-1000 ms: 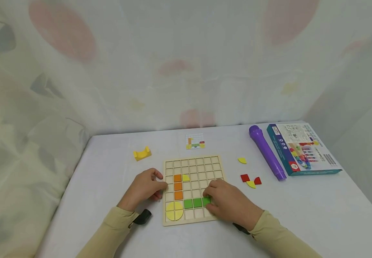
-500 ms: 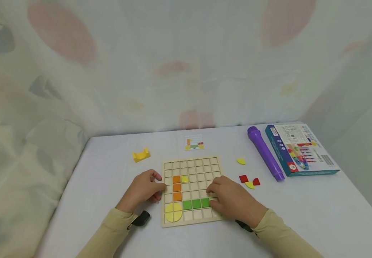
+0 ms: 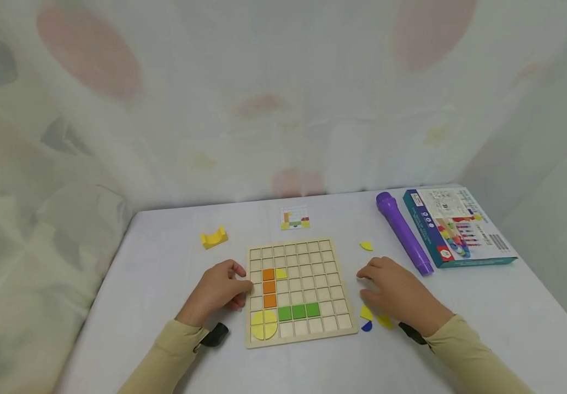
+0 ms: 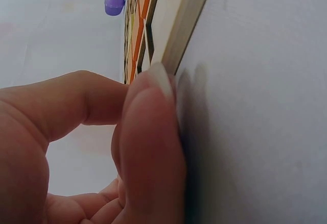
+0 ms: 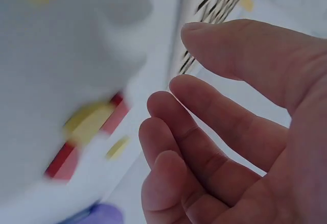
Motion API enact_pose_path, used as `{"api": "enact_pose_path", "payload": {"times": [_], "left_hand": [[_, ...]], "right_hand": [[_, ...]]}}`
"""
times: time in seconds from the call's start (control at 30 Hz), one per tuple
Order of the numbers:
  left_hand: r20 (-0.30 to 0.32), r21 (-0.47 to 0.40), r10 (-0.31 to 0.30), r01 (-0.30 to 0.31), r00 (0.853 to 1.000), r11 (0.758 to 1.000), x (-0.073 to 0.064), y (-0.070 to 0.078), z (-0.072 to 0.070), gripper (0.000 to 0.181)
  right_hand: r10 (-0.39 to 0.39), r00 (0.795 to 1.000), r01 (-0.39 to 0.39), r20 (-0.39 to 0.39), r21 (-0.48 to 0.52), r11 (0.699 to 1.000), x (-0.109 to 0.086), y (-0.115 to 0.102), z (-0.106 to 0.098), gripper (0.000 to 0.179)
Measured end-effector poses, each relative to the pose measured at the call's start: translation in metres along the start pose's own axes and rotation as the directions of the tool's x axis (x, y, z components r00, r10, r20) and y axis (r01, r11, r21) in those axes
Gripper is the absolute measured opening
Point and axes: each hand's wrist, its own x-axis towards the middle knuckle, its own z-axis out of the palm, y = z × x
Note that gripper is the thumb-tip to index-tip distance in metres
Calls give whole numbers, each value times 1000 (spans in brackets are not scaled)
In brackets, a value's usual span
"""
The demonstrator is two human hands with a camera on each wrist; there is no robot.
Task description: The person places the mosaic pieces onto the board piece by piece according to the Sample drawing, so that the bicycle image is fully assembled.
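A wooden grid board [image 3: 303,339] lies on the white table. Orange squares [image 3: 269,287] stand in a column on it, with a yellow piece [image 3: 280,273] beside the top one. Green squares [image 3: 299,311] form a row, and yellow quarter-circles [image 3: 264,325] make a disc in the near left corner. My left hand [image 3: 218,287] is at the board's left edge, its thumb tip [image 4: 161,78] right at the side, fingers loosely bent. Off the board's right side, my right hand [image 3: 396,293] hovers with thumb and fingers apart, nothing between them. Red and yellow pieces [image 5: 89,123] lie below it.
A pattern card [image 3: 295,218] lies behind the board, with a yellow stand [image 3: 214,238] to its left. To the right are a yellow quarter-circle [image 3: 366,246], a purple tube [image 3: 404,232] and a box [image 3: 460,227]. Yellow [image 3: 366,312] and blue [image 3: 367,326] pieces lie near the right hand.
My right hand has left the last green square and moved right, off the board, over the loose pieces. Small yellow and blue pieces now show beside it. My left hand stays put.
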Motion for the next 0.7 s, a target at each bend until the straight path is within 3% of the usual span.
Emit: {"api": "enact_pose_path", "payload": {"times": [0.33,0.7], "left_hand": [[2,2,2,-2,1000,1000,1,0,1,32],[2,1,8,-8,1000,1000,2,0,0,32]], "right_hand": [[90,996,-90,-17,-30,995,-9,40,-10,36],[106,994,-105,11,-45,993,-5,49,-4,30]]}}
